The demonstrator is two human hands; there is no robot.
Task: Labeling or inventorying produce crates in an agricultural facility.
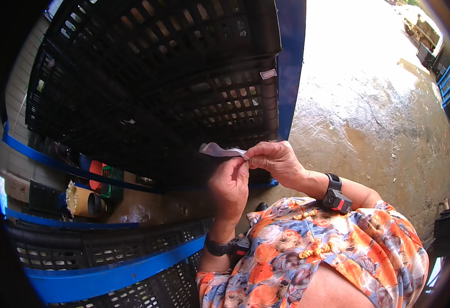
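A strip of pale, thin sheet material point(221, 150), perhaps paper or plastic, sticks out to the left from between my fingertips. My left hand point(230, 183) pinches its end with thumb and forefinger. My right hand point(276, 159) grips the same end, its fingertips touching those of the left. Both wrists wear black straps with small devices. Behind the strip stand stacked black plastic crates point(225, 96) with slotted walls. One crate carries a small white label point(268, 74) at its corner.
Blue metal rack beams point(125, 283) run at the lower left, with more black crates point(121, 256) beside them. A yellow container point(82, 200), a red one point(96, 173) and a green crate point(113, 181) stand beyond. Wet concrete floor point(394, 154) stretches to the right.
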